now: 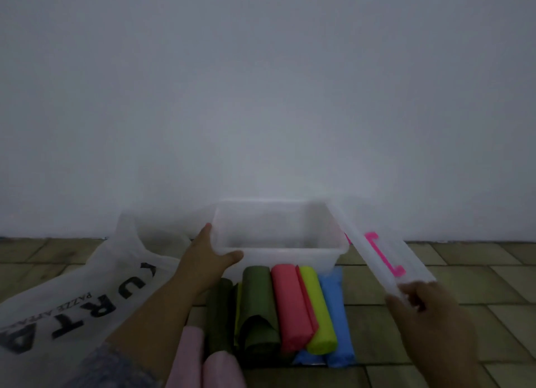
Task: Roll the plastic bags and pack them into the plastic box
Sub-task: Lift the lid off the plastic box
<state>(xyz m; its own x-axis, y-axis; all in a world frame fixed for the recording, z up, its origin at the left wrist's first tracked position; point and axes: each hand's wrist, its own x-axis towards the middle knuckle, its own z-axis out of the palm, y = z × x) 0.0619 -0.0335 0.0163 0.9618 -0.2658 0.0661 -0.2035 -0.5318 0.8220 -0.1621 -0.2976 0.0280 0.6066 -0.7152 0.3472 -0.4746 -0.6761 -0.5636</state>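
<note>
Packing seems unbegun — left hand [207,260] grips the plastic box [290,257], right hand [429,315] its lid [385,260]; rolled bags [290,306] lie just before the box.

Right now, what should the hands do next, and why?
Probably lay the lid down on the floor to the right. The right hand grips it, the left hand holds the box, which is open and looks empty, and the rolls lie in front of it, untouched. Freeing the right hand would let it pick up a roll.
</note>
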